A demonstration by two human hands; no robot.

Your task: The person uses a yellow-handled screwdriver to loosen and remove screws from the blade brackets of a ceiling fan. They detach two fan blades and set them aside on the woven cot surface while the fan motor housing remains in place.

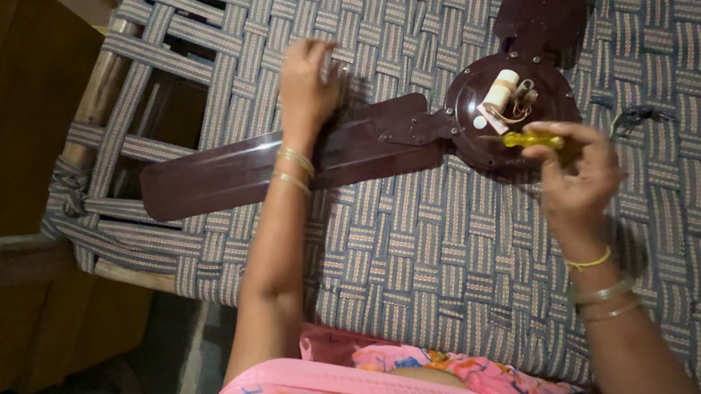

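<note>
A home setting was suggested by a woven-strap cot [462,256] on which a dismantled ceiling fan [355,143] was laid

Maroon fan blade [228,166], yellow screwdriver [530,140]

The left hand [308,81] was motion-blurred, its grip unreadable. The upper fan blade [540,16] ran off the top edge. The right hand [577,177] hid the screwdriver [530,140] tip.

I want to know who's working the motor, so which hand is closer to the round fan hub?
Right. The right hand holds a yellow screwdriver at the edge of the fan hub; the left hand is out over the fan blade, well off to the side.
</note>
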